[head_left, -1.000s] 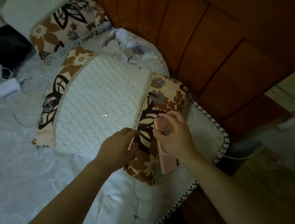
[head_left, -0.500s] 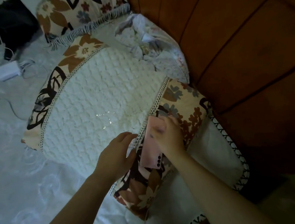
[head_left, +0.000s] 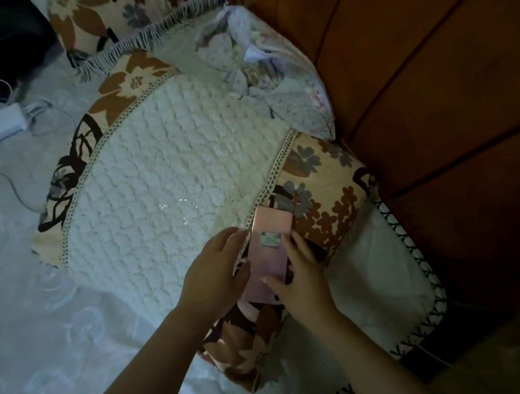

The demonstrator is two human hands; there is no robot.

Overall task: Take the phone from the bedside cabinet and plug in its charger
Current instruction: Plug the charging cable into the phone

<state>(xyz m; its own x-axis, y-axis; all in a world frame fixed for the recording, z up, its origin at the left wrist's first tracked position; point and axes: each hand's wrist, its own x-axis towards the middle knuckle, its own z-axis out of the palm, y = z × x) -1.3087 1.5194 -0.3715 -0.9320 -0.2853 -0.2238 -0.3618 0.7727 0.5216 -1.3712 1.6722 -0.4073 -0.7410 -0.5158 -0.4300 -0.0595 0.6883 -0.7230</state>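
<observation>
A pink phone [head_left: 270,245] lies back-up on the flowered end of a large pillow [head_left: 170,185], a small label on its back. My right hand [head_left: 302,279] grips its lower right side with thumb across the bottom. My left hand [head_left: 216,275] touches its left edge, fingers curled around it. A thin white cable [head_left: 255,383] runs down from under the phone over the pillow to the sheet; its plug end is hidden by my hands.
A brown wooden headboard [head_left: 430,90] stands to the right. A second flowered pillow [head_left: 120,18] and crumpled cloth [head_left: 258,72] lie behind. A white power adapter [head_left: 4,122] with cables rests on the sheet at far left, beside a dark bag [head_left: 0,37].
The phone has turned flat, back-up, on the pillow and now shows its label. My right hand has slid down to its lower end; my left hand has closed in on its left edge.
</observation>
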